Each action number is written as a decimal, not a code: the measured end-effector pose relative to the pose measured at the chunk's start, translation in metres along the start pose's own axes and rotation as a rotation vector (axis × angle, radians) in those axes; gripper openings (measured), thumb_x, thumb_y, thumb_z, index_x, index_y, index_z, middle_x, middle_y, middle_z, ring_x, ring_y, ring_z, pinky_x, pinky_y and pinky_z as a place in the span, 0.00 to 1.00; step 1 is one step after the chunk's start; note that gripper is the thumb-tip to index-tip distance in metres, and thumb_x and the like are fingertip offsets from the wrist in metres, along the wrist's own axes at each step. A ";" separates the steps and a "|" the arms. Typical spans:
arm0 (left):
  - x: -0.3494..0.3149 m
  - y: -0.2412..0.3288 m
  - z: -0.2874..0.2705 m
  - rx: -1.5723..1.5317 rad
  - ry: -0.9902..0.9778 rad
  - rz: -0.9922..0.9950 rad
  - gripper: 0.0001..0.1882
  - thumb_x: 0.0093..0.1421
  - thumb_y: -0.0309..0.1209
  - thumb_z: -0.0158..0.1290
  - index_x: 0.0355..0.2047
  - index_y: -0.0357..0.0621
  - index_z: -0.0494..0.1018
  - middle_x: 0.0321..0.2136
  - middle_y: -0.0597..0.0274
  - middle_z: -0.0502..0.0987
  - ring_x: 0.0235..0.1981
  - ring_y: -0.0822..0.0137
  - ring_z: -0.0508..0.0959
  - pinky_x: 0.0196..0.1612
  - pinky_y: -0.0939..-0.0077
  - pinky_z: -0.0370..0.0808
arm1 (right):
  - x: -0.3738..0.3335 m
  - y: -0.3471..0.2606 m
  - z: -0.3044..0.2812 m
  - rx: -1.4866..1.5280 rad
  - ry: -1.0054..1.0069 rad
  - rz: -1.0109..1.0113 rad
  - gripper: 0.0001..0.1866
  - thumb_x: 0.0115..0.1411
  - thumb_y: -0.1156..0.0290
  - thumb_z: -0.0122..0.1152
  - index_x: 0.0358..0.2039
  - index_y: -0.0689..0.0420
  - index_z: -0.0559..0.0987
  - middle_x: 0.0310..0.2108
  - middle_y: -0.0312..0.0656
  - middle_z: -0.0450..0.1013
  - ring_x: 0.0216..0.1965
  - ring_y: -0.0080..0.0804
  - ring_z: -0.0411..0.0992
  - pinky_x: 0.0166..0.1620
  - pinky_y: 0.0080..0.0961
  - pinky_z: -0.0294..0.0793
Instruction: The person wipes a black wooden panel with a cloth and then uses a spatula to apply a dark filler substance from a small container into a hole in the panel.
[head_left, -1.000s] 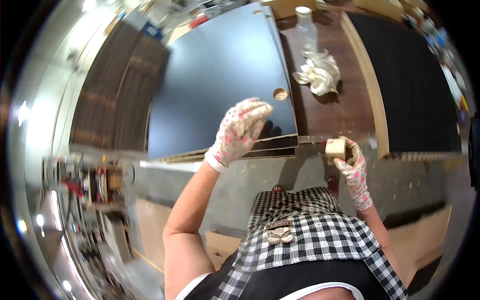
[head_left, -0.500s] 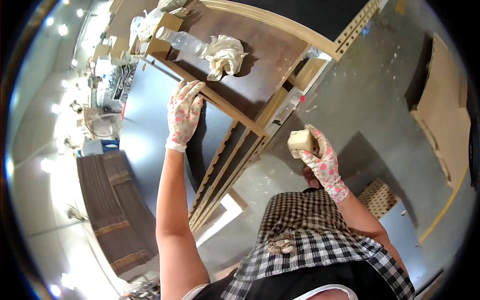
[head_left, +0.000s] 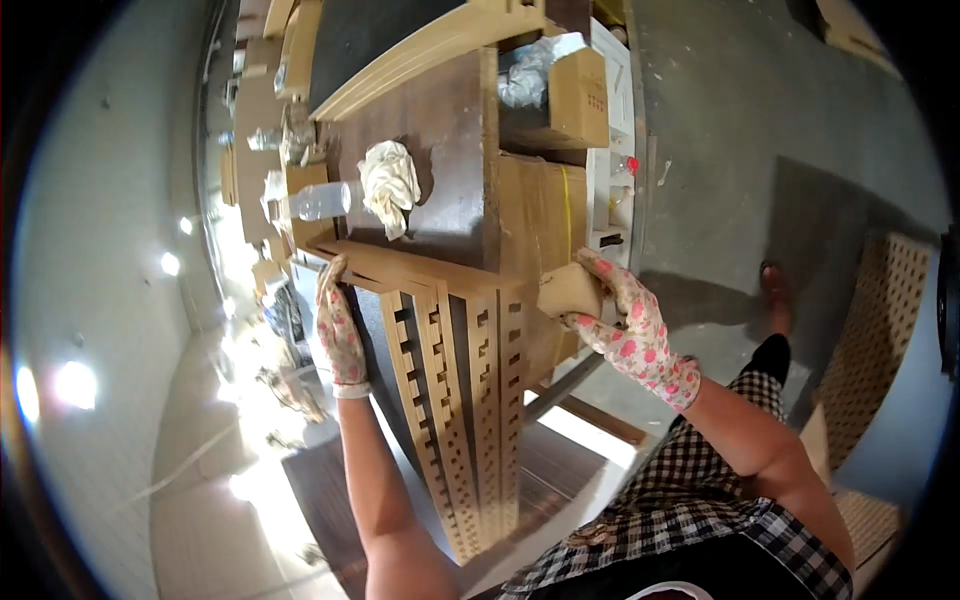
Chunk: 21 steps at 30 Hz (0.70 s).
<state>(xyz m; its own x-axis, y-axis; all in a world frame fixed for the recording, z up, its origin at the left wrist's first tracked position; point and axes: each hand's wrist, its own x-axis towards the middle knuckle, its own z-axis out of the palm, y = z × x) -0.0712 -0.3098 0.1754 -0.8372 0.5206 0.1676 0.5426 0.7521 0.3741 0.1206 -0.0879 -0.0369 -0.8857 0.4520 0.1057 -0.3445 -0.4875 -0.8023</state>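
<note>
Both my hands wear white gloves with pink flower spots. My right hand (head_left: 640,335) is closed round a tan block (head_left: 571,291), just right of the upper corner of several standing boards. My left hand (head_left: 338,335) lies along the outer face of the leftmost board (head_left: 385,330), its fingers stretched toward the top edge. The boards stand side by side, with rows of square notches and holes along their light brown edges (head_left: 440,390). Beyond them, a crumpled white cloth (head_left: 390,185) rests on a dark brown tabletop (head_left: 455,130), touching a clear plastic bottle (head_left: 322,201).
Under the tabletop's right side stand a cardboard box (head_left: 578,97) holding clear plastic and a larger carton (head_left: 545,205). More edge-drilled boards (head_left: 440,45) lie at the far end. At right, a drilled panel (head_left: 875,320) stands near a foot (head_left: 773,285) on the grey floor.
The view has turned, and I stand closer to the boards' notched edges. My right hand has brought the tan block up to their corner. My left hand's fingers have straightened along the board.
</note>
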 end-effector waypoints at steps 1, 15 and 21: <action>-0.005 0.000 -0.003 0.046 -0.005 -0.017 0.22 0.70 0.35 0.33 0.56 0.36 0.68 0.54 0.55 0.71 0.59 0.61 0.65 0.65 0.66 0.57 | -0.004 -0.004 0.005 -0.154 -0.033 -0.038 0.35 0.52 0.73 0.68 0.60 0.59 0.64 0.56 0.47 0.68 0.56 0.41 0.67 0.57 0.36 0.68; -0.013 0.014 0.010 0.104 -0.185 -0.009 0.32 0.69 0.49 0.27 0.58 0.33 0.59 0.52 0.46 0.70 0.54 0.60 0.72 0.52 0.67 0.76 | -0.001 0.021 0.030 -0.127 0.226 -0.446 0.31 0.46 0.74 0.69 0.53 0.55 0.72 0.51 0.43 0.71 0.50 0.44 0.70 0.52 0.40 0.69; -0.017 0.009 0.006 0.008 -0.212 -0.012 0.37 0.67 0.54 0.25 0.61 0.33 0.54 0.56 0.45 0.64 0.55 0.57 0.71 0.55 0.64 0.75 | 0.008 0.020 0.039 -0.139 0.219 -0.473 0.34 0.42 0.75 0.71 0.53 0.52 0.70 0.49 0.40 0.71 0.49 0.43 0.69 0.50 0.41 0.69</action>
<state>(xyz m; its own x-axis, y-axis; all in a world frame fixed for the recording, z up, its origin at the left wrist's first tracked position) -0.0523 -0.3094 0.1699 -0.8112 0.5839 -0.0328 0.5336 0.7618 0.3673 0.0950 -0.1231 -0.0293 -0.5533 0.7504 0.3615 -0.6327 -0.0963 -0.7684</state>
